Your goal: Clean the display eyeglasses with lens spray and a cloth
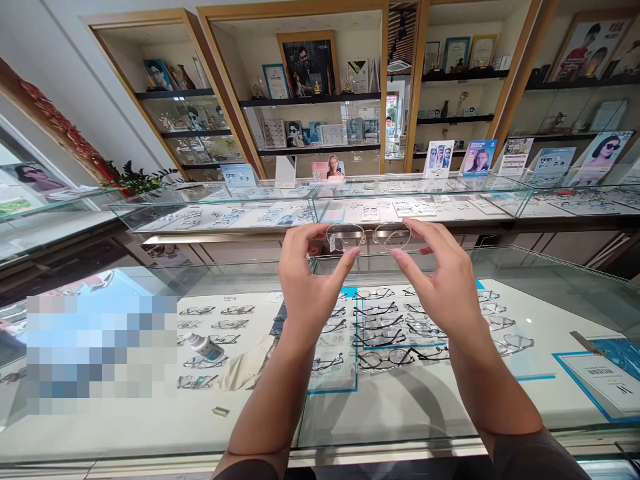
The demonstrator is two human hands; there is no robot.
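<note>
A pair of thin-rimmed eyeglasses [393, 236] is held up in the air above the glass display counter, its two lenses side by side. My left hand [310, 280] pinches the left lens rim between thumb and fingers. On the other side, my right hand [440, 277] grips the right lens rim in the same way. A small paper tag or sticker shows at the left lens. Below and to the left, a small white bottle [205, 347] lies tilted on the counter glass beside a cream cleaning cloth [244, 367].
Under the counter glass [400, 417] lie rows of eyeglass frames [385, 359]. A small metallic piece [221, 411] rests near the front left. A blue-edged card [607, 387] is at the right. Another glass showcase [320, 193] runs across behind, with wall shelves beyond.
</note>
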